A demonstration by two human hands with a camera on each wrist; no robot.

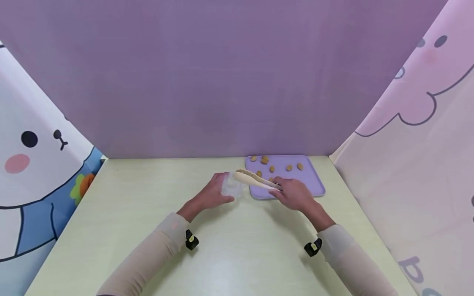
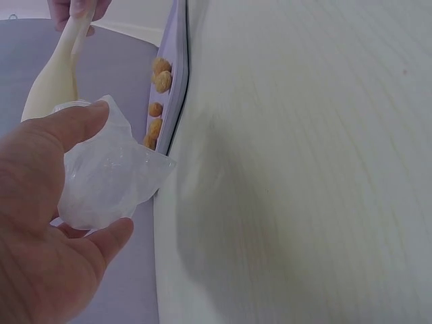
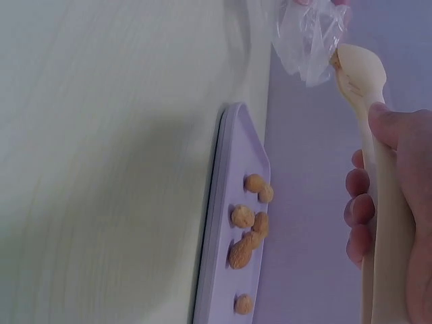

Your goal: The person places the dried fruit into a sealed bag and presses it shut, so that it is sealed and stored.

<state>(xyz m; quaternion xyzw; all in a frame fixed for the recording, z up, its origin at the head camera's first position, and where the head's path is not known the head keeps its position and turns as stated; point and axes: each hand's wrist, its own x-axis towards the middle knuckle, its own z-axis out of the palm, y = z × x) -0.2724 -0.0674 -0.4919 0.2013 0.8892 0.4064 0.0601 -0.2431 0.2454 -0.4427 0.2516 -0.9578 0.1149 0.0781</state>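
Observation:
My left hand [image 1: 216, 191] holds a clear plastic bag [image 1: 232, 186], its fingers and thumb curled around the crinkled film. In my right hand [image 1: 294, 194] is a pair of cream-coloured tongs [image 1: 255, 179], gripped along the arms. The tong tips point left and overlap the bag's opening in the head view. Between the tips, a small brown bit [image 3: 335, 61] shows in the right wrist view, mostly hidden by the tongs. Several peanuts in the shell [image 3: 240, 252] lie on a purple tray [image 1: 312, 181] beneath and beyond the right hand.
The tray sits at the back right of the pale table [image 1: 237, 255], close to the purple back wall [image 1: 207, 82]. Printed cloth walls [image 1: 418, 172] stand at both sides. Each sleeve has a small black camera [image 1: 191, 240] at the wrist.

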